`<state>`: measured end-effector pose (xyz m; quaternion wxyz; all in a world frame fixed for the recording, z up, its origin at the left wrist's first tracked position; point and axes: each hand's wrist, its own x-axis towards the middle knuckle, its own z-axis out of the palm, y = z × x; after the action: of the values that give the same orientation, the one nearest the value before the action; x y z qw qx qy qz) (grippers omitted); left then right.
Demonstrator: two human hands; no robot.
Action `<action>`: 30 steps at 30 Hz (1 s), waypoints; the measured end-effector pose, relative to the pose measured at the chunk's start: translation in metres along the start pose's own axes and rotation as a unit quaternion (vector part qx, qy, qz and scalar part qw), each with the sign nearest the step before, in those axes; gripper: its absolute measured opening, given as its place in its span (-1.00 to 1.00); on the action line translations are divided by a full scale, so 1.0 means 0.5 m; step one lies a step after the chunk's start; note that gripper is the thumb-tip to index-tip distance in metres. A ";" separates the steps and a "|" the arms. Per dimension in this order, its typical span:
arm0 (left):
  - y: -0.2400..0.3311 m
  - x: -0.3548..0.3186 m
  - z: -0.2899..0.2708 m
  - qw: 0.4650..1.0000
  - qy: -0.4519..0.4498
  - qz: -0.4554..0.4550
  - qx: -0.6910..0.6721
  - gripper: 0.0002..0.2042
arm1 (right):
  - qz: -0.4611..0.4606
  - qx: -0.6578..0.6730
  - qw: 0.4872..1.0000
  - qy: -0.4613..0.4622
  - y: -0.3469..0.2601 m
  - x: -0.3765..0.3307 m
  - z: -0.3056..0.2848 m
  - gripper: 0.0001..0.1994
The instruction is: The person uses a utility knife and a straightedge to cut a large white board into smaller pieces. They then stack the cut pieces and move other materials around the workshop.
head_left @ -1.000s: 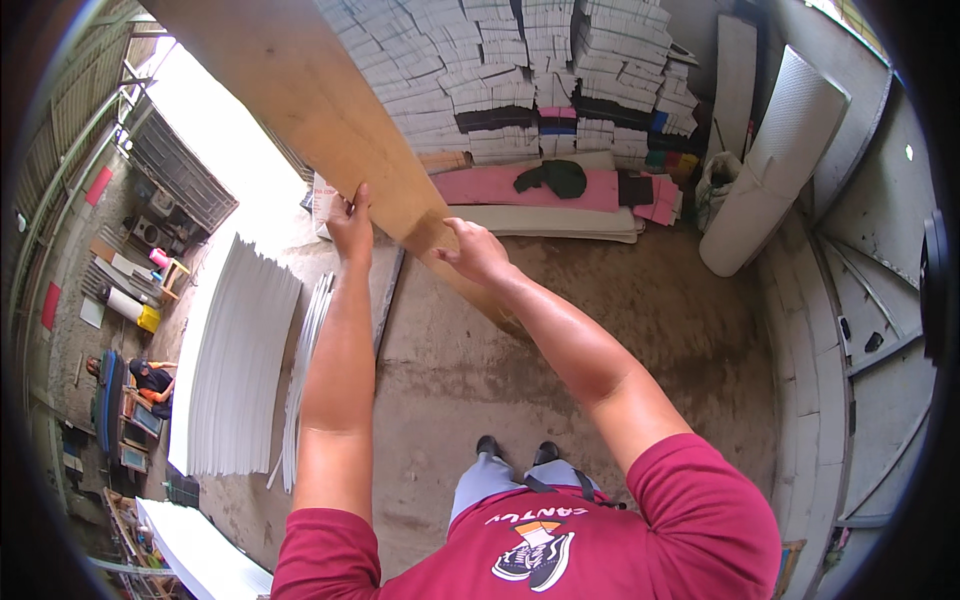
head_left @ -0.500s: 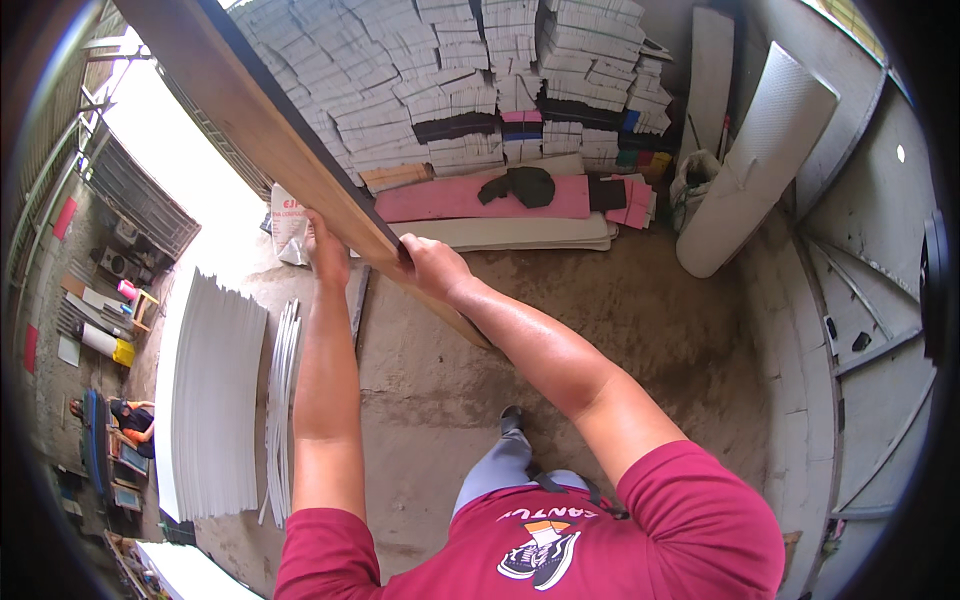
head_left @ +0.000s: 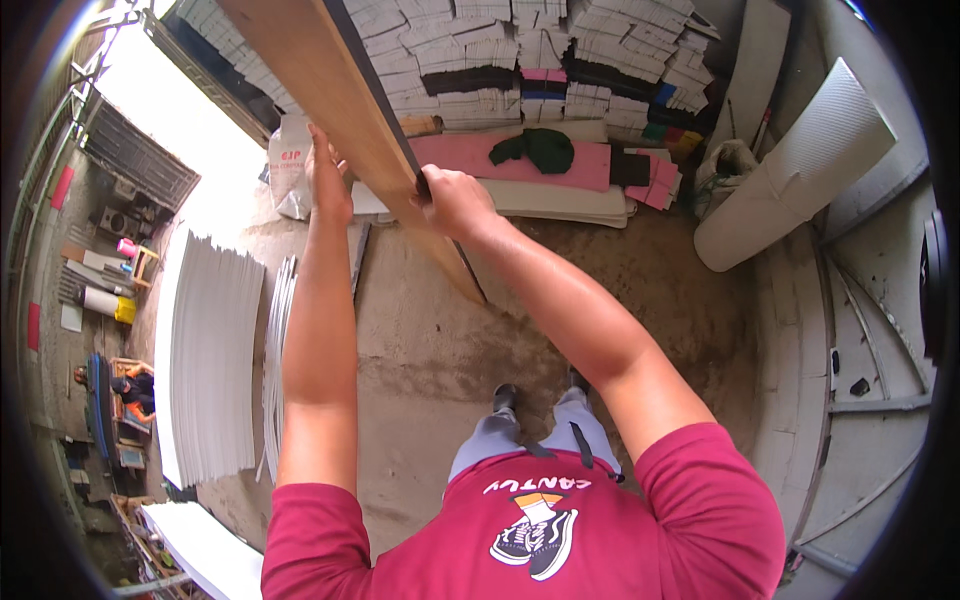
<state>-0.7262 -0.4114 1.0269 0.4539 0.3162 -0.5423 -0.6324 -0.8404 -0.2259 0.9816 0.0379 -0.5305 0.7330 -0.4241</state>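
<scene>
A long wooden board (head_left: 335, 95) with a dark strip along its right edge slants from the top of the view to a low end over the floor. My left hand (head_left: 329, 185) grips the board's left edge, some of its fingers hidden by the wood. On the opposite, dark edge, my right hand (head_left: 457, 203) is closed, lower along the board, with its thumb side toward the wood. Both arms are stretched forward. The board's upper end runs out of the picture.
Tall stacks of white sheets (head_left: 460, 55) line the back, with a pink sheet (head_left: 450, 160) below. A large white roll (head_left: 790, 170) leans at right. White sheets (head_left: 210, 365) stand in a row at left, near a white sack (head_left: 291, 170). Another person (head_left: 135, 392) sits far left.
The board stands steeper, its lower end moved slightly left and farther away. Both hands stay on it. Both my feet now show; only one did before.
</scene>
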 end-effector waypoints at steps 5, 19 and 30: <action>-0.038 0.016 0.043 0.998 -0.041 0.045 0.015 -0.39 | 0.000 0.010 0.999 -0.045 0.070 0.058 0.013 -0.74; -0.115 -0.063 0.076 0.987 0.046 0.077 0.136 -0.46 | -0.064 0.019 0.990 -0.127 0.153 0.049 -0.055 -0.68; -0.149 -0.250 0.188 0.906 0.159 0.275 0.279 -0.50 | -0.053 0.087 0.983 -0.152 0.250 -0.010 -0.148 -0.64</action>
<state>-0.7788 -0.2590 0.9628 0.5832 0.3646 -0.6829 -0.2464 -0.9689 -0.1692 0.9438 0.1720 -0.6215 0.6497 -0.4025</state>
